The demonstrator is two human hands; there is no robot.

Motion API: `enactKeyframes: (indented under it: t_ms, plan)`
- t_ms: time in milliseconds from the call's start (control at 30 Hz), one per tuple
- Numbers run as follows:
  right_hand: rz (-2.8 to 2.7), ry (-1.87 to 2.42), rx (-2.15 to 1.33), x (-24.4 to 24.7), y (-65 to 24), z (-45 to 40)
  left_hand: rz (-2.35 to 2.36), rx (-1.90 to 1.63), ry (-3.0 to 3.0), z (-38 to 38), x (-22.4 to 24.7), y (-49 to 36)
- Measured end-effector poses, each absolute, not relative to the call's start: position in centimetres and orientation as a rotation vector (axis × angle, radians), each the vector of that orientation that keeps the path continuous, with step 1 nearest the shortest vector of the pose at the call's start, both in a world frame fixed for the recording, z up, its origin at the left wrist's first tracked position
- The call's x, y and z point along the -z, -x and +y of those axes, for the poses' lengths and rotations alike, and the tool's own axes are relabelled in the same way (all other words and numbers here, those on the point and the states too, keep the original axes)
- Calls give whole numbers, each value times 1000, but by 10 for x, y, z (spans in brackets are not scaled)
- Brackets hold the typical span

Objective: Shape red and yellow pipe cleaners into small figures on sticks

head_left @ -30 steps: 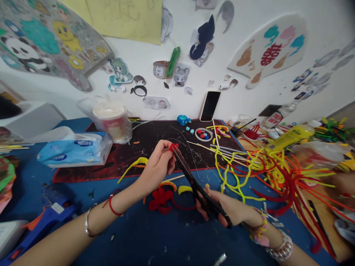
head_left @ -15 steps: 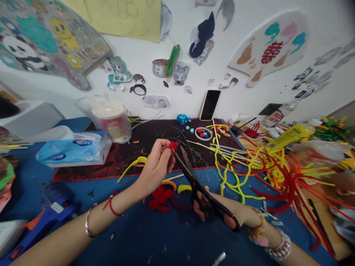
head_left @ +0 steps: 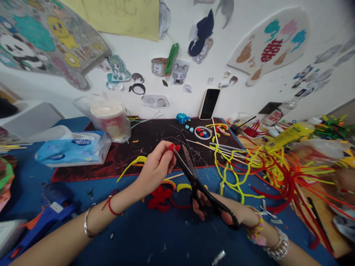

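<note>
Over the front edge of the dark speckled desk mat point(head_left: 119, 162), left hand point(head_left: 156, 166) raised, wrist bent, fingers curled, thumb and fingertips pinching a small red pipe-cleaner piece point(head_left: 174, 147). Right hand point(head_left: 210, 207) low, in front of the mat, forearm angled in from the side, fingers through the loops of black-handled scissors point(head_left: 200, 190): a firm hold, blades spread in a narrow V. Blade tips up over the mat's front edge, right beside the red piece, perhaps touching it; hard to tell from this angle. Fine strands point(head_left: 188, 147) arcing from the red piece across the mat, too thin to identify.

A yellow pipe cleaner point(head_left: 130, 166) on the mat, just left of the left hand, and a ring of pom-poms point(head_left: 203, 133) toward the back. In front of the mat, on the blue desk point(head_left: 155, 240), a red pipe-cleaner flower point(head_left: 159, 197) below the left wrist. To the right of the mat, a tangled heap of yellow and red pipe cleaners point(head_left: 277, 177). To the left, a tissue pack point(head_left: 73, 147) and a blue glue gun point(head_left: 52, 210). Behind the mat, a phone point(head_left: 209, 103) propped against the wall.
</note>
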State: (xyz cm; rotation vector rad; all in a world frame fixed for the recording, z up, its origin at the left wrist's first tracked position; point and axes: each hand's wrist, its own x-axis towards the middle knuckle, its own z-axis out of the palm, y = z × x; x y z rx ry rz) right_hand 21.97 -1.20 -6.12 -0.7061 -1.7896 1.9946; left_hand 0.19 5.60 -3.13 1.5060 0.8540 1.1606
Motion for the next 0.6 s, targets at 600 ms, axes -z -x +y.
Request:
enactKeyframes:
  t_ms: [600]
  plan:
    - [-1936, 769, -1809, 48, -216, -18, 991, -1069, -2371, 55, 32, 8]
